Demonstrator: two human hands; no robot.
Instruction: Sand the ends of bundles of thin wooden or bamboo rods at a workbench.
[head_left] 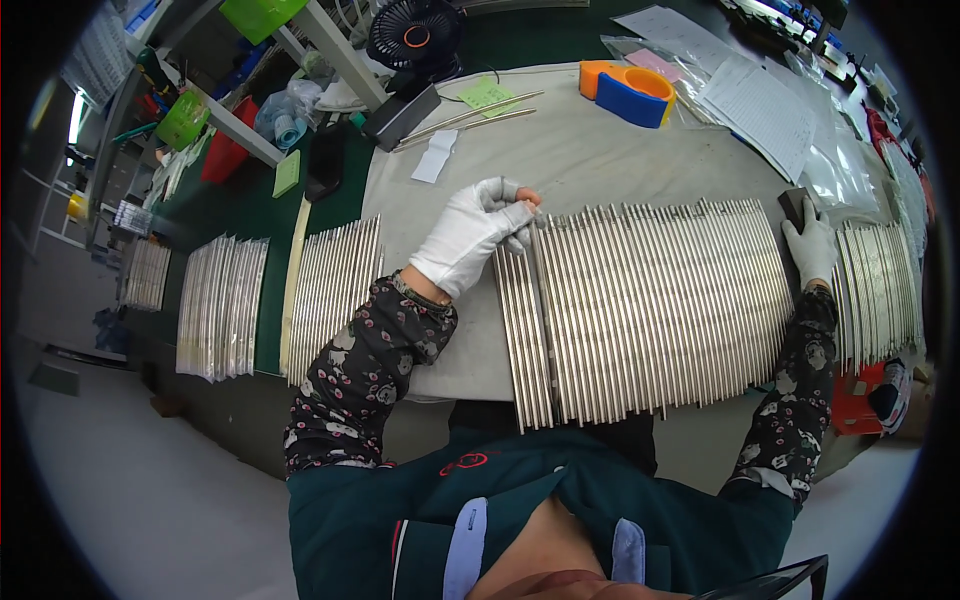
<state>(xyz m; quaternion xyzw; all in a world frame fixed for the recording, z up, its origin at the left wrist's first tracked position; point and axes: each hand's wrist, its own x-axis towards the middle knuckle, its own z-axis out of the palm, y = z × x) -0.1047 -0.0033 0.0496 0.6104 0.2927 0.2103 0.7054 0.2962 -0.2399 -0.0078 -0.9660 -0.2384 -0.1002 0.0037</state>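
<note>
We are looking down at a worktable (600,160) covered with a pale grey cloth, and a long row of thin metal rods (650,300) is lying side by side on it, running away from the person's body. The left hand (475,235), wearing a white glove, is resting at the far left end of this row. Its fingers (515,195) are curling inward and pinching the top end of one rod, with a bare fingertip showing through the glove. A small group of rods just under this hand is sitting slightly apart from the main row.

The right hand (810,245), also in a white glove, is lying at the far right end of the same row. It is closing on a small dark block (795,203), which is touching the upper ends of the last rods there. Both forearms are wearing dark sleeves with a flower pattern.

More bundles of similar rods (225,305) are lying to the left on a green surface, and another bundle (880,290) is lying just beside the right hand. At the far edge of the table we are seeing an orange and blue tape dispenser (628,92), a black desk fan (415,35), two single long rods (470,115) lying at an angle, and some sheets of paper (760,105).
</note>
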